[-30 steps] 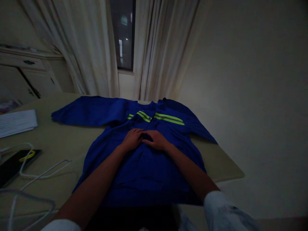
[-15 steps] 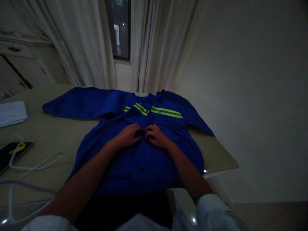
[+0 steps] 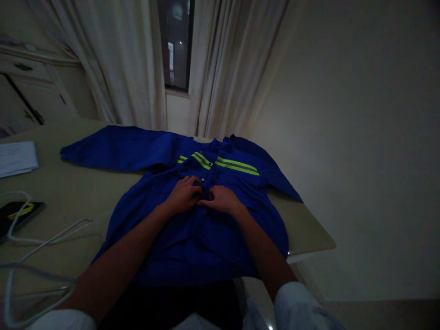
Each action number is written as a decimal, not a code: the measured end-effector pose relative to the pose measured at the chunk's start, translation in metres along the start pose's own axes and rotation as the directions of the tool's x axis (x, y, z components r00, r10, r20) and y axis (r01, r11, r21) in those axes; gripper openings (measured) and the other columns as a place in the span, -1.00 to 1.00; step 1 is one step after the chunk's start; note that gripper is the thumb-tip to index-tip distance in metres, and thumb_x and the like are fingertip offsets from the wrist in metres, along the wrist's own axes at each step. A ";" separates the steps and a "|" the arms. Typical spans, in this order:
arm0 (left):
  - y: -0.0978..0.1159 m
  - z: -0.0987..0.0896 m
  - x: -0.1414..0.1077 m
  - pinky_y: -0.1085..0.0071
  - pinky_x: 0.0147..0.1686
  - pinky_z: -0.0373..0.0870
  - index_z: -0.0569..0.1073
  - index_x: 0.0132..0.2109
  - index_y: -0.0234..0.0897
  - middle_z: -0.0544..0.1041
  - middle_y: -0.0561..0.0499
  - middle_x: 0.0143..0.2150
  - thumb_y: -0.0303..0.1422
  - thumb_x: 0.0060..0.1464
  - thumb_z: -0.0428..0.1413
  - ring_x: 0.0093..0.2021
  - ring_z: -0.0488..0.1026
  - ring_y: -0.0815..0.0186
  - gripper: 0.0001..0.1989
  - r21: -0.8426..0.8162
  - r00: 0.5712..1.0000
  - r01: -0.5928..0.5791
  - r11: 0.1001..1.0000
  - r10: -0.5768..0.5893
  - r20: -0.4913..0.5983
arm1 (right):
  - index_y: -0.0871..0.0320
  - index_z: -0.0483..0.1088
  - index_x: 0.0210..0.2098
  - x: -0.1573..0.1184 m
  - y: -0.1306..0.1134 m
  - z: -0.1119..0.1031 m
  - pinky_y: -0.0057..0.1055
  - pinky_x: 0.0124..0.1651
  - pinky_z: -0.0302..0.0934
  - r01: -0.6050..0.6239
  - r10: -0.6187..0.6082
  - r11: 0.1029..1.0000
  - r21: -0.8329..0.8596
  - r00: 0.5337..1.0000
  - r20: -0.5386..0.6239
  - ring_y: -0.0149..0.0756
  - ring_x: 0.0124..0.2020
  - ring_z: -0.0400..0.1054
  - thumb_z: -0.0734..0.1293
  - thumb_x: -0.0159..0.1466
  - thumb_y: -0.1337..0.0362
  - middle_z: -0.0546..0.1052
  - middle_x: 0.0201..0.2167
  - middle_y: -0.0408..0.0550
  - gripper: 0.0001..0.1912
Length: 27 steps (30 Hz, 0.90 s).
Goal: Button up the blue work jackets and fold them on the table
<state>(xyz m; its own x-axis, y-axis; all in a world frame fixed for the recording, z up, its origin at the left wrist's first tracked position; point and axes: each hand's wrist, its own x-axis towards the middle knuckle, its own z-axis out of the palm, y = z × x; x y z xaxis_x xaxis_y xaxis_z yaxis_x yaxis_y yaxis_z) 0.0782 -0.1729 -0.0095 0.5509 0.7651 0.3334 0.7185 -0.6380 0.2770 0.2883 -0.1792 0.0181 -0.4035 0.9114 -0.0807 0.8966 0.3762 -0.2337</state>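
A blue work jacket (image 3: 134,149) with yellow-green reflective stripes lies spread over the table, its collar at the far side and its sleeves out to both sides. At the middle of its front, my left hand (image 3: 184,195) is closed on the edge of the front opening. Close against it, my right hand (image 3: 222,200) pinches the opposite front edge, with the thumb reaching toward the left fingers. A small snap button (image 3: 202,179) shows just above the hands. The cloth between my fingertips is mostly hidden.
On the table (image 3: 82,192), a dark phone (image 3: 20,215) and a looped white cable (image 3: 51,240) lie at the left, with papers (image 3: 17,158) behind them. Curtains (image 3: 134,68) and a window (image 3: 176,46) stand beyond; a wall (image 3: 360,137) rises at the right.
My right hand has turned, its thumb now stretched toward the left hand. A snap button has come into sight above my fingers. The view has shifted slightly.
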 end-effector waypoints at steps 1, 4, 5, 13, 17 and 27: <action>-0.002 -0.003 0.000 0.06 0.09 0.35 0.64 -0.16 -0.12 0.49 -0.09 0.12 -0.37 0.17 0.20 0.12 0.39 0.02 -0.87 0.014 1.000 -0.006 1.000 0.007 -0.025 | 0.11 0.49 -0.34 0.001 -0.005 0.001 -0.40 -0.36 0.08 -0.031 0.031 0.999 -0.014 1.000 0.002 -0.22 -0.33 0.44 0.42 0.27 -0.20 0.58 -0.31 -0.04 -0.53; -0.001 -0.007 -0.001 0.09 0.07 0.32 0.62 -0.12 -0.12 0.53 -0.07 0.04 -0.39 0.20 0.17 0.07 0.42 0.07 -0.85 0.032 0.999 -0.030 0.999 0.032 -0.037 | 0.12 0.50 -0.22 0.000 -0.014 0.007 -0.39 -0.31 0.13 -0.055 0.051 0.997 -0.058 0.996 -0.075 -0.20 -0.23 0.47 0.37 0.35 -0.04 0.59 -0.18 0.00 -0.66; 0.001 -0.007 0.000 0.11 0.04 0.32 0.61 -0.10 -0.13 0.54 -0.06 0.00 -0.39 0.22 0.15 0.03 0.43 0.09 -0.83 0.027 0.999 -0.041 0.999 0.042 -0.025 | 0.13 0.50 -0.19 -0.001 -0.014 0.009 -0.38 -0.28 0.15 -0.045 0.037 0.997 -0.069 0.993 -0.114 -0.20 -0.20 0.47 0.34 0.38 0.00 0.58 -0.15 0.00 -0.69; 0.008 -0.002 0.003 0.20 -0.12 0.31 0.53 -0.10 -0.22 0.57 -0.06 -0.19 -0.38 0.24 0.09 -0.14 0.46 0.12 -0.86 -0.006 0.999 -0.030 1.000 0.030 -0.024 | 0.13 0.47 -0.13 -0.013 -0.017 0.019 -0.31 -0.08 0.20 -0.023 -0.061 0.980 -0.197 0.909 -0.411 -0.13 -0.04 0.38 0.32 0.43 0.14 0.52 -0.09 0.06 -0.81; 0.007 -0.004 0.002 0.20 -0.14 0.31 0.55 -0.13 -0.22 0.58 -0.07 -0.22 -0.37 0.24 0.11 -0.15 0.47 0.11 -0.87 0.031 1.000 -0.019 0.999 0.019 -0.005 | 0.15 0.46 -0.14 -0.011 -0.023 0.025 -0.25 -0.08 0.18 -0.025 -0.093 0.964 -0.266 0.901 -0.423 -0.09 -0.05 0.36 0.33 0.41 0.21 0.51 -0.11 0.10 -0.86; 0.004 -0.003 0.004 0.25 -0.19 0.32 0.58 -0.19 -0.23 0.57 -0.08 -0.22 -0.28 0.27 0.10 -0.16 0.50 0.14 -0.82 0.052 0.997 0.047 0.998 -0.050 0.051 | 0.16 0.44 -0.13 -0.012 -0.029 0.025 -0.21 -0.04 0.21 -0.090 -0.051 0.959 -0.269 0.878 -0.475 -0.07 -0.02 0.33 0.35 0.38 0.25 0.50 -0.11 0.11 -0.88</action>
<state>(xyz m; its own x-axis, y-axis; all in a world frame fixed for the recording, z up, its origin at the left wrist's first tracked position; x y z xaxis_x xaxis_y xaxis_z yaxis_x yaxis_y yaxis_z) 0.0817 -0.1728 -0.0042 0.5352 0.7995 0.2727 0.7649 -0.5957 0.2450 0.2622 -0.2048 0.0017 -0.3130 0.8607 0.4016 0.9453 0.3232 0.0440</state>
